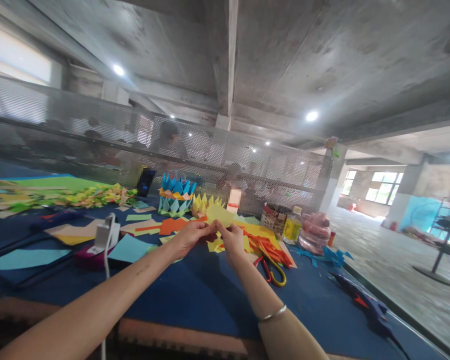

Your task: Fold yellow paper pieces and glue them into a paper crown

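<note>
Both of my hands pinch a small yellow paper piece (219,215) above the blue table (195,295). My left hand (189,236) grips its lower left edge with fingers closed. My right hand (231,239) holds the lower right edge, also closed; a thin bracelet sits on that forearm. Beneath the hands lie yellow and orange paper pieces (255,237). Scissors with yellow and red handles (272,270) rest just right of my right hand.
A blue and yellow folded paper crown (176,196) stands behind the hands. A phone on a stand (104,235) sits at left with coloured sheets. A bottle (292,225), a pink jar (315,232) and a glue gun (363,305) lie right. A mesh fence runs behind.
</note>
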`<state>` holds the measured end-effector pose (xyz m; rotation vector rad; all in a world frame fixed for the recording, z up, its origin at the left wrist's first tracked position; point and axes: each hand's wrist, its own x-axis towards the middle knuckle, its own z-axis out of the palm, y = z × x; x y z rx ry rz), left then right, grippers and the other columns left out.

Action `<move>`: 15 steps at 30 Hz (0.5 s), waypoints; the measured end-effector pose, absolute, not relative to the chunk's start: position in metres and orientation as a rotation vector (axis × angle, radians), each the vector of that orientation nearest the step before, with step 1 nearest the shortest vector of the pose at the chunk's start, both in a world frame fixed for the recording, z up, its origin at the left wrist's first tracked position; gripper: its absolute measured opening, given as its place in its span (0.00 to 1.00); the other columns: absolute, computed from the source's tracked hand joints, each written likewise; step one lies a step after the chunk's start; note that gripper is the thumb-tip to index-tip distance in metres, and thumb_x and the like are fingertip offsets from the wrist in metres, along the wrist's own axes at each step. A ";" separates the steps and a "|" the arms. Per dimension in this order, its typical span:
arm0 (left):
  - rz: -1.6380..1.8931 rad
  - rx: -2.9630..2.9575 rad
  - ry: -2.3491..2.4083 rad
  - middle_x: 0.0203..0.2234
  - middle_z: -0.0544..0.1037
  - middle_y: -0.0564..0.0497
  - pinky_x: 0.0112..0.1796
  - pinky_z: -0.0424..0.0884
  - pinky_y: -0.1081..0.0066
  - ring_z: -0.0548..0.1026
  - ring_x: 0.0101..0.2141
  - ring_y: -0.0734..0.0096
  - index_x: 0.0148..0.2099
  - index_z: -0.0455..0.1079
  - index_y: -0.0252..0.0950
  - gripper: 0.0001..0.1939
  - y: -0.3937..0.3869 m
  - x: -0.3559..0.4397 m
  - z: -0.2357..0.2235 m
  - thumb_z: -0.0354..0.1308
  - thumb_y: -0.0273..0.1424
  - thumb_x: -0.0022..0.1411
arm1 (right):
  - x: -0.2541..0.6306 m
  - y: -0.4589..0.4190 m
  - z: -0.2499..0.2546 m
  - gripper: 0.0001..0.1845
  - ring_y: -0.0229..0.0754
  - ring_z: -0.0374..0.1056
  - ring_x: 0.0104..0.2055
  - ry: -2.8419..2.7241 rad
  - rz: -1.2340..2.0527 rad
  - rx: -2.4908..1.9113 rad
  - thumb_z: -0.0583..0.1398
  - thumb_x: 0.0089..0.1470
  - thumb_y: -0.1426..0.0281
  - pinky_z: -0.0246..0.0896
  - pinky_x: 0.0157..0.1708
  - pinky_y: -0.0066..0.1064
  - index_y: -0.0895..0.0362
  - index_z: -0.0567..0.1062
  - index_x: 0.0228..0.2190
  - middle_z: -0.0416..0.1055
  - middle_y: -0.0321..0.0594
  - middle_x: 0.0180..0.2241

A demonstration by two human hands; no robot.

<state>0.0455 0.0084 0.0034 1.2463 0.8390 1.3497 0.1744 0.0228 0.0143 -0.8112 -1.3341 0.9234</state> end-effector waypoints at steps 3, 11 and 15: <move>1.351 1.283 0.908 0.21 0.77 0.49 0.32 0.64 0.72 0.73 0.27 0.69 0.24 0.73 0.33 0.19 0.008 0.045 0.003 0.71 0.43 0.36 | 0.173 0.020 0.015 0.16 0.34 0.62 0.21 -1.318 0.962 -0.801 0.64 0.36 0.59 0.53 0.20 0.25 0.61 0.76 0.22 0.72 0.38 0.20; 1.401 1.312 1.043 0.17 0.74 0.51 0.26 0.59 0.72 0.70 0.22 0.72 0.20 0.69 0.34 0.15 0.007 0.045 0.009 0.71 0.36 0.33 | 0.174 0.025 0.013 0.18 0.33 0.59 0.20 -1.398 0.959 -0.824 0.64 0.35 0.57 0.50 0.18 0.24 0.61 0.75 0.23 0.71 0.37 0.20; 1.454 1.253 1.089 0.19 0.74 0.51 0.26 0.60 0.72 0.70 0.24 0.70 0.23 0.70 0.33 0.15 0.013 0.040 0.006 0.69 0.36 0.35 | 0.177 0.032 0.010 0.18 0.32 0.57 0.19 -1.438 0.858 -0.904 0.64 0.35 0.57 0.49 0.18 0.23 0.61 0.72 0.19 0.67 0.34 0.17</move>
